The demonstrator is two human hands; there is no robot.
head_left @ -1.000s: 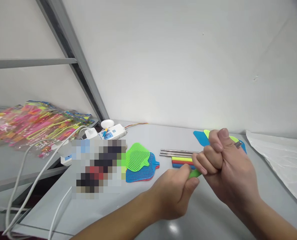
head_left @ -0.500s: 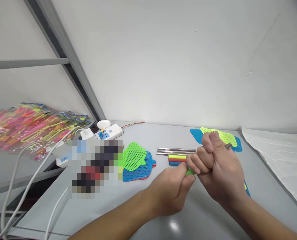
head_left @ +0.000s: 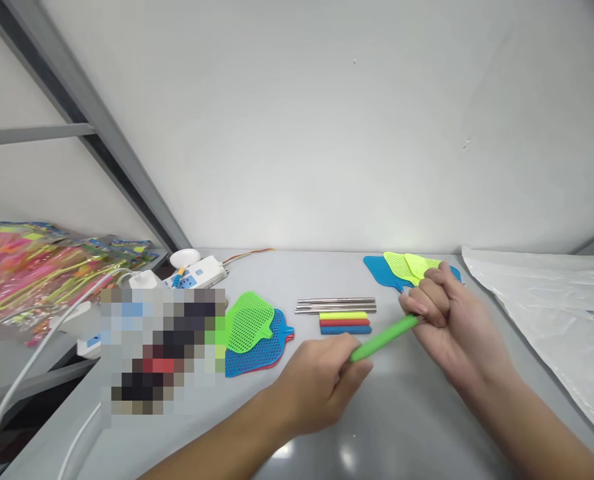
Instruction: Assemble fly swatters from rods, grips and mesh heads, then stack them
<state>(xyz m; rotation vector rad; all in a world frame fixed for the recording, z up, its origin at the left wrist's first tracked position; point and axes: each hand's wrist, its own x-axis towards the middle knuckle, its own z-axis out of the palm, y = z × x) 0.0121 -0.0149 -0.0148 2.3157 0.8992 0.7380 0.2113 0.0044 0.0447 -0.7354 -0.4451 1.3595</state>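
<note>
Between my two closed hands stretches a green handle tube (head_left: 384, 338), slanting up to the right. My left hand (head_left: 321, 383) pinches its lower end between thumb and fingers. My right hand (head_left: 451, 323) is a fist at the tube's upper end, wrapped round a metal rod whose tip (head_left: 465, 285) barely shows past it; most of the rod is hidden. Behind the tube lie several metal rods (head_left: 337, 301) and a yellow, a red and a blue handle tube (head_left: 345, 330), side by side on the table.
A green fly-swatter head (head_left: 249, 323) overlaps a blue one (head_left: 271, 350) on the left. More blue (head_left: 381, 270) and yellow heads (head_left: 399, 265) lie behind my right hand. A power strip (head_left: 199, 272), bagged goods (head_left: 51, 267) and a white plastic sheet (head_left: 531, 300) flank the table.
My hands have moved apart, and much more of the green tube shows between them. Less rod sticks out of my right fist. The camera view has shifted slightly to the right.
</note>
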